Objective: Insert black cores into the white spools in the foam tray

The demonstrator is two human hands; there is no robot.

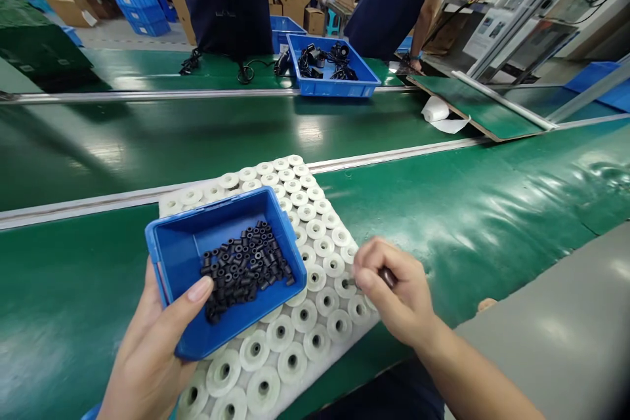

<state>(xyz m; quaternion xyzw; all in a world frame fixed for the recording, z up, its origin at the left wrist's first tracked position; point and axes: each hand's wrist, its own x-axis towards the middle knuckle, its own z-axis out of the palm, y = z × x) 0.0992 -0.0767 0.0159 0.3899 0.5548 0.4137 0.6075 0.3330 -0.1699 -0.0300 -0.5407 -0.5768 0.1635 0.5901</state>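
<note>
My left hand is closed on a small blue bin, its thumb over the near rim. Many short black sleeves with holes through them lie loose in the bin. The bin is tilted above a white tray filled with rows of pale round flanged pieces, several with dark centres. At the tray's right edge, my right hand is closed around a dark brown handle. The rest of what it grips is hidden by my fingers.
Across the green belt stands a blue crate of black cabled parts. A white roll lies by a green board at right. Two people in dark clothing stand on the far side.
</note>
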